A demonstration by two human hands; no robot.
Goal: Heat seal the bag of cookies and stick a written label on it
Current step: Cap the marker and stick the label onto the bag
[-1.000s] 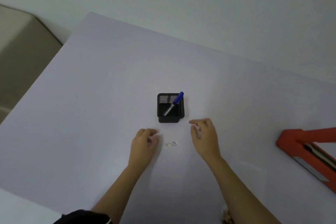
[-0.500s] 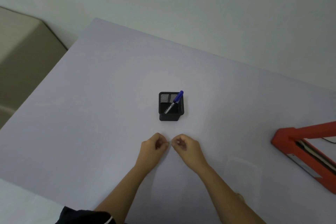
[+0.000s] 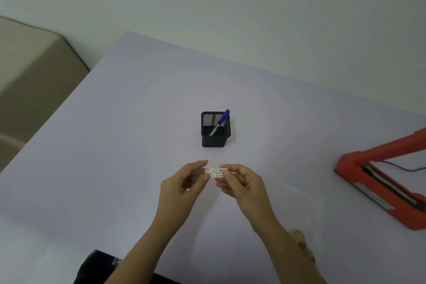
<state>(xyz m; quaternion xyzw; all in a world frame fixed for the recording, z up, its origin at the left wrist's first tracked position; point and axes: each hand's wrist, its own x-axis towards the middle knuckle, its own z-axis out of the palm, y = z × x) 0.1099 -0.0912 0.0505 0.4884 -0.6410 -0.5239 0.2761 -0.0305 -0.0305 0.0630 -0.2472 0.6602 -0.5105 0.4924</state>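
- We see both hands raised just above the pale lilac tabletop (image 3: 110, 150), forearms coming in from the lower edge and meeting at the middle.
- The left hand (image 3: 183, 183) pinches the left end of a small white rectangular paper label (image 3: 216, 172) between thumb and forefinger, its other fingers loosely curled.
- The right hand (image 3: 243, 182) pinches the label's right end the same way, knuckles turned toward us.
- The label sits between the two hands, its long axis running left to right and its handwritten face turned up toward us; we cannot read the writing.
- Just beyond the hands stands a black square mesh pen holder (image 3: 215, 140), with a blue-capped marker pen (image 3: 221, 120) leaning in it, cap up and to the right.
- At the right edge lies a red heat sealer (image 3: 359, 175) with its arm lifted and a thin black cable (image 3: 398, 166) trailing behind it.
- A brown cookie (image 3: 298, 236) shows beside the right forearm; we cannot make out a bag.
- A plain pale wall (image 3: 230, 7) rises behind, and a beige block (image 3: 34, 71) sits to the left.
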